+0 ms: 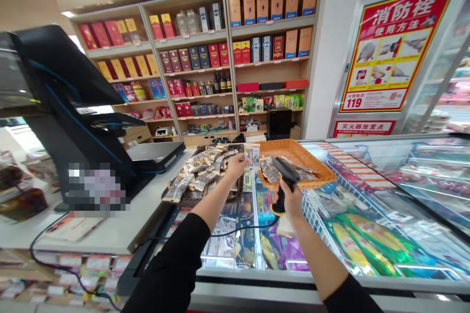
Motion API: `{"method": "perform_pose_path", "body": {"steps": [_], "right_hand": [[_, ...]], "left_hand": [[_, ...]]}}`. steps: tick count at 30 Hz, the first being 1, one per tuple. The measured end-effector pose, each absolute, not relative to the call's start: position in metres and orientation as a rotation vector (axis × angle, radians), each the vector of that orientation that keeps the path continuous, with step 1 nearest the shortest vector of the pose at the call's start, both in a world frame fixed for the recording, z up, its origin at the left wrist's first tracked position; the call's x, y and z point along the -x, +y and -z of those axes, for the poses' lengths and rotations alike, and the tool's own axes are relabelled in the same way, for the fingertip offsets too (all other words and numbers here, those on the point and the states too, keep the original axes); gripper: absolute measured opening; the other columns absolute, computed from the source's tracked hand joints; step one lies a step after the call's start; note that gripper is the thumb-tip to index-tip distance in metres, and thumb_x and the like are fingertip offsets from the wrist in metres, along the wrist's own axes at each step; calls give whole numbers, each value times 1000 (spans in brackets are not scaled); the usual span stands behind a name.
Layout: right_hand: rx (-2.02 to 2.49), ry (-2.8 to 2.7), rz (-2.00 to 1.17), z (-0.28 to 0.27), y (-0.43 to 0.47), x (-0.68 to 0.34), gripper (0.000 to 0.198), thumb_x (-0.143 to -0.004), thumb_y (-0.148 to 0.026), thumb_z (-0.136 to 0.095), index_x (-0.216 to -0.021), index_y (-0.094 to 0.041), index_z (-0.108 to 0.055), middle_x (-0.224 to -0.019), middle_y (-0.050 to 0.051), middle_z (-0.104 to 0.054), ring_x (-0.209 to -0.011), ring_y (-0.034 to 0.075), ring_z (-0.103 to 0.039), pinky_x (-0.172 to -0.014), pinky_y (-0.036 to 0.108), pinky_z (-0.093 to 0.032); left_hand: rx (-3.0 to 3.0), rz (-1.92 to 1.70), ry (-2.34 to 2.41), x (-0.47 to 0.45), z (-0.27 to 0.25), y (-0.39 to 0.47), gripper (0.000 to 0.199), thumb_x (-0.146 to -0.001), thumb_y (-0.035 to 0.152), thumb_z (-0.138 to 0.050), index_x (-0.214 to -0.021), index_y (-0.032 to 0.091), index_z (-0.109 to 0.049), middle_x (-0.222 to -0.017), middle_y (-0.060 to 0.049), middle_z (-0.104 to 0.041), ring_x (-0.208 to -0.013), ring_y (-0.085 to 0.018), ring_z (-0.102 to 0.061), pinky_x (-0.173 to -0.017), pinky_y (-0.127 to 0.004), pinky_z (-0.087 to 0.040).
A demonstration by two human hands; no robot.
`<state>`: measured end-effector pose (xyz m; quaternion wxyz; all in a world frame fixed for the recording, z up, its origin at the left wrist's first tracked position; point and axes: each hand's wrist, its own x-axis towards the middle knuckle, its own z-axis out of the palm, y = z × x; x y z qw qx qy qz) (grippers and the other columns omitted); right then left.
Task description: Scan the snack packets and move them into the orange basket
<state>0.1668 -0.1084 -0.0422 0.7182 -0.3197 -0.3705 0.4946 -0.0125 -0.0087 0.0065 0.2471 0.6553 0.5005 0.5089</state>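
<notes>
My left hand [237, 164] pinches a small flat packet [252, 155] with a pale printed label, held up between the two baskets. A black corded barcode scanner [287, 171] is in my right hand [292, 198], its head pointing up and left towards the packet. To the left, a dark woven basket [194, 200] is heaped with similar small packets [203, 168]. Behind the scanner lies an orange-brown wicker basket [316, 159], with several such packets [270, 170] at its left and front. The scanner's cable [242, 229] runs left across the freezer glass.
Both baskets stand on a glass-topped chest freezer [257, 254] full of bagged goods. At left, a counter [125, 225] carries a black checkout terminal [73, 107] and a scale [157, 154]. Shelves [198, 39] of boxes line the back wall.
</notes>
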Motion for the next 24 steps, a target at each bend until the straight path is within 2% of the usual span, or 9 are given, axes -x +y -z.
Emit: {"method": "perform_pose_path", "body": {"steps": [3,8,12,16,18,22,24], "right_hand": [[688,-590,-1038,37,-99,-180,42,-64,-48,-73,-88,-20,-53,-50,-7,-53,-33,11,-45,-31,23,-37],[730,-400,-925,39,-87,-199,35,-65,-47,-69,-81,-22,-50,-48,-8,-50,-32,11,-44,-30,24,-36],[729,-337,-914,46,-77,-204,32,-67,-45,-68,-80,-22,-49,-48,-8,-50,-32,11,-44,-30,24,-37],[802,-282,-897,54,-67,-205,32,-66,-45,-68,-73,-22,-46,-45,-9,-48,-31,10,-43,-29,23,-36],[829,-280,-903,55,-66,-205,32,-65,-45,-68,-71,-23,-45,-44,-9,-48,-31,11,-43,-29,24,-37],[821,-333,-898,52,-72,-199,31,-67,-45,-68,-69,-23,-46,-45,-7,-50,-31,12,-44,-29,25,-36],[795,-411,-895,50,-78,-190,31,-69,-45,-67,-69,-23,-46,-46,-7,-50,-32,12,-44,-30,25,-36]], "left_hand": [[-1781,-1298,1411,-29,-6,2,29,-71,31,-69,-94,15,-72,-79,-5,-70,-75,-18,-63,-69,-26,-45],[-1703,-1133,1394,-90,11,21,35,-73,21,-69,-107,15,-69,-79,-6,-71,-72,-17,-64,-65,-25,-46],[-1878,-960,1620,-111,17,26,35,-67,17,-75,-102,12,-70,-80,-9,-71,-79,-20,-65,-71,-26,-46],[-2133,-878,1864,-115,3,18,24,-65,24,-78,-88,16,-71,-99,-10,-68,-93,-22,-63,-78,-28,-45],[-2239,-867,1911,-106,-12,14,25,-67,32,-76,-87,18,-71,-106,-10,-66,-99,-23,-61,-82,-28,-44],[-2327,-768,1962,-51,-48,10,32,-76,42,-66,-99,20,-71,-105,-9,-68,-100,-23,-61,-87,-28,-45],[-2305,-554,2081,-11,-59,6,35,-72,44,-68,-96,19,-73,-101,-12,-70,-100,-27,-63,-86,-31,-46]]}}
